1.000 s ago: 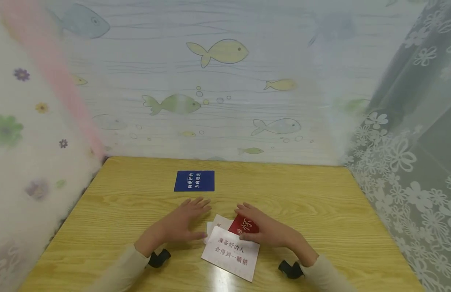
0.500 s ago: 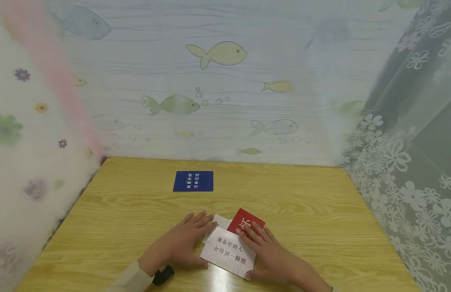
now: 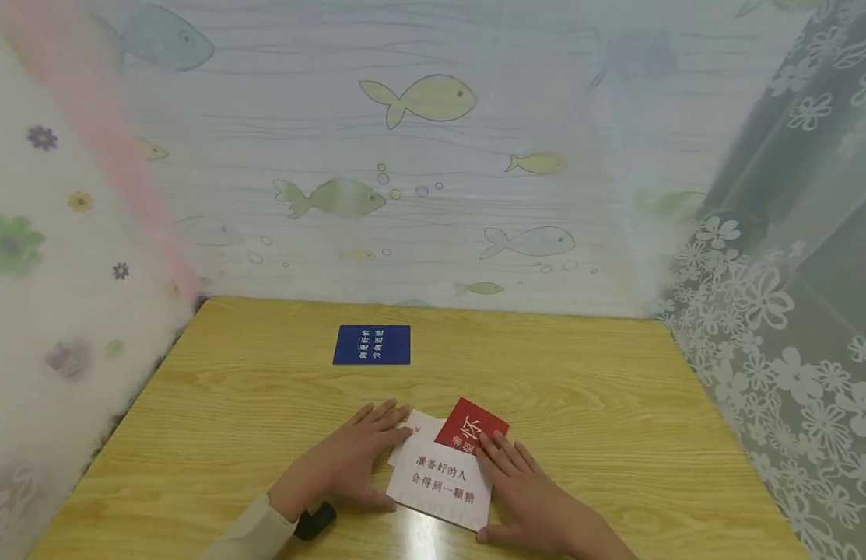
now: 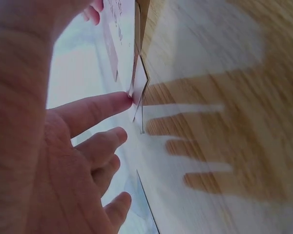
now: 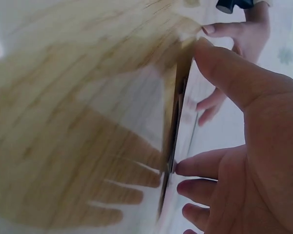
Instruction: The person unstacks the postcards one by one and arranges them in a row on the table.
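A loose pile of cards lies near the front of the table. On top is a white card (image 3: 440,486) with two lines of dark characters. From under its far edge show a red card (image 3: 472,424) and another pale card (image 3: 420,426), turned at different angles. My left hand (image 3: 352,459) is at the pile's left side, its index fingertip (image 4: 127,99) right at the card edges in the left wrist view. My right hand (image 3: 534,498) lies along the right side, thumb by the near corner, fingertips against the edge. Both hands' fingers are relaxed and fairly straight.
A blue card (image 3: 372,344) with white characters lies apart, farther back on the wood-grain table (image 3: 580,381). Pale fabric with fish drawings (image 3: 433,194) hangs behind the table, and flowered lace (image 3: 769,303) on the right. A black wrist strap (image 3: 315,519) sits at my left wrist.
Both hands came down from over the pile to its two sides. The right moved off the red card toward the near right corner. The top card has turned slightly and shifted little.
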### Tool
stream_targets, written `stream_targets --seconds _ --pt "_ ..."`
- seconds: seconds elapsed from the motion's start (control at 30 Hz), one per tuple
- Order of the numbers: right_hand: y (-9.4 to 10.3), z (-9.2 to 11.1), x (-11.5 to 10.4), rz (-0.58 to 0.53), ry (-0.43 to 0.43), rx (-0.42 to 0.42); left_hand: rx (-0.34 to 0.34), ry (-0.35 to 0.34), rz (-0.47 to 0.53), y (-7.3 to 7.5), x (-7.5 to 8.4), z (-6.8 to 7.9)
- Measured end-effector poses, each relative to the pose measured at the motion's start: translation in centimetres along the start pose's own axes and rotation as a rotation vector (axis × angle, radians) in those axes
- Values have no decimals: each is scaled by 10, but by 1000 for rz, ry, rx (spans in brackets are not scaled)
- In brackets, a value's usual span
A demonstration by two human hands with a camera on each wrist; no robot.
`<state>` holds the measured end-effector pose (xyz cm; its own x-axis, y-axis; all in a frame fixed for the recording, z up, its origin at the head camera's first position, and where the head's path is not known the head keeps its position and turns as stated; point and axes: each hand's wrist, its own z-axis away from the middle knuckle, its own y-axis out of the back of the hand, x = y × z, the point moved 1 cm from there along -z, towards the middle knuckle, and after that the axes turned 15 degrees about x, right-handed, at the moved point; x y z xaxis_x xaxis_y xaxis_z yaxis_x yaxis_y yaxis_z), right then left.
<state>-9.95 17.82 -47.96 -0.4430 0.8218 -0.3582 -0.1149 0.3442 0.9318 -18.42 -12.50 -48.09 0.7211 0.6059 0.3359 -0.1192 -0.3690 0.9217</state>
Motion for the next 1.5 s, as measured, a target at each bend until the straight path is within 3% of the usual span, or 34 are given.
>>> stream_targets --seconds 0.23,0.4,0.77,1.0,1.3,1.5 --pt "-1 4 4 28 15 54 10 -10 -22 0 0 -1" --pt "0 6 8 13 0 43 37 -34 -38 1 1 0" --pt "-1 5 12 38 -50 80 236 -126 -74 7 5 2" --pt "-1 2 12 138 16 227 328 -134 -82 6 7 4" --pt "-1 -2 15 171 65 406 393 -126 -72 6 7 8" --pt "1 -2 16 165 89 476 427 -124 -74 5 6 10"
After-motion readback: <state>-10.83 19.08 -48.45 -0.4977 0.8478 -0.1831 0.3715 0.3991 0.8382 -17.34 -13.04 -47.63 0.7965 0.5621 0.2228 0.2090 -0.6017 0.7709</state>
